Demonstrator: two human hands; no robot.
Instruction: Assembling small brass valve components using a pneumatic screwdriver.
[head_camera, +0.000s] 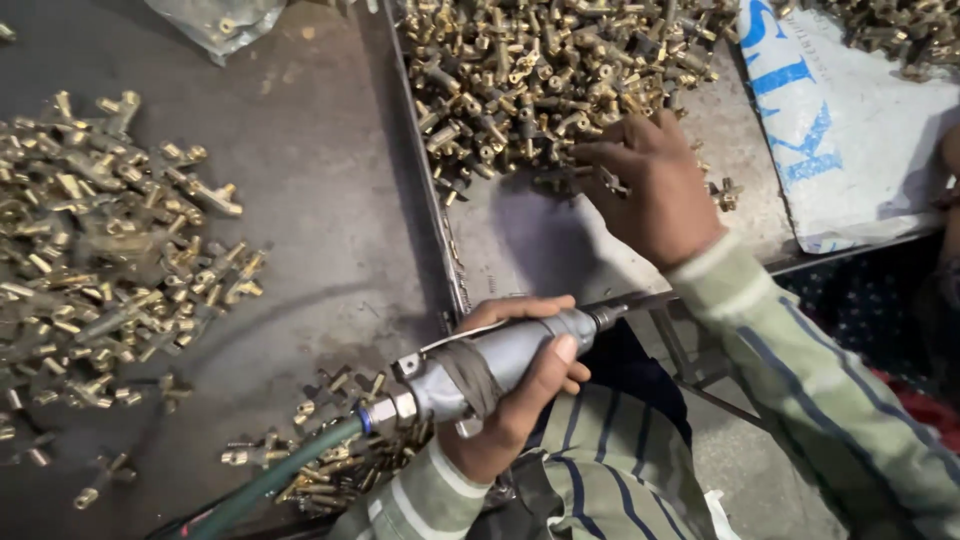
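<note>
Left hand (515, 395) grip is closed around the grey cylindrical pneumatic hand tool (490, 365), thumb over the top, fingers wrapped under; the tool lies nearly level above the lap, at the near edge of the grey metal bench (320, 200). Green air hose (280, 480) runs from its rear coupling down to the lower left.

Going left to right: large heap of small brass T-shaped valve fittings (110, 260) spread on the left of the bench, a smaller scatter of the same fittings (330, 440) just beside the hose coupling. Then a shallow grey metal tray (520, 240) holding a second heap of brass fittings with dark stems (540, 80). Right hand (650, 185) reaches into that heap, fingers curled onto one piece; whether it is actually pinched I cannot tell. White and blue plastic sack (850, 120) lies far right.

Risks, as I judge them: hose sits touching the near scatter, so a tug could sweep fittings off the bench edge. Tool is held one-handed while the other hand is busy, so a bumped trigger could spin the bit near the sleeve (800, 370). Fittings are tangled, so lifting one may drag neighbours out of the tray.
</note>
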